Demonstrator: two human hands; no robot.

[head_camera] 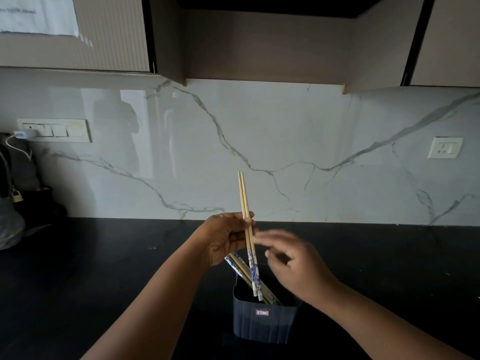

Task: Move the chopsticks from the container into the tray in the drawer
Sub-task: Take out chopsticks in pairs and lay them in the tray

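Left hand (226, 236) raised, palm facing right, fingers and thumb pinching a chopstick pair (246, 224) upright. Right hand (293, 261) just beside it, motion-blurred, fingers loosely spread, holding nothing. Both forearms angle inward.

The right hand (293, 263) is motion-blurred — its fingers (262, 236) smear; the container (263, 323) hides the chopsticks' (240, 268) lower ends.

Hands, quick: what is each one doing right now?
Left hand: holds a pair of chopsticks upright above the container.
Right hand: open, motion-blurred, holding nothing.
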